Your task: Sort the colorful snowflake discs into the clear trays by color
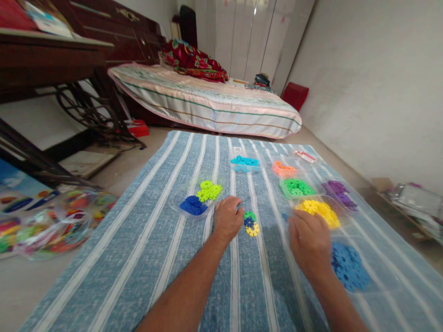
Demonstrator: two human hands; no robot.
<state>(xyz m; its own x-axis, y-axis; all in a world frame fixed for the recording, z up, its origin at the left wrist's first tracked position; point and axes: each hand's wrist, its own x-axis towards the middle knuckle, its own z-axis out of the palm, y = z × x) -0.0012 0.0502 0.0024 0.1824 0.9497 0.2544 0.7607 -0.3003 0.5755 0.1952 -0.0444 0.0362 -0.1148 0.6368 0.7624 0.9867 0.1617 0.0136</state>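
Observation:
My right hand [309,240] is closed, pinching a small blue notched disc [284,216] that shows at its fingertips. It hovers over the cloth, just left of a clear tub of yellow discs [320,211]. My left hand [228,216] rests on the cloth with curled fingers; whatever they may hold is hidden. Right beside it lies a short joined row: a green disc [249,215], a dark blue disc [248,222] and a yellow disc [253,229]. Left of that hand, a clear tub holds lime discs [209,190] and dark blue discs [193,205].
On the striped cloth [166,189] stand more tubs of discs: light blue [245,162], orange [284,168], green [298,187], purple [341,193] and blue [349,265]. A bed [214,103] lies beyond. Bags of colourful pieces [58,226] sit on the left.

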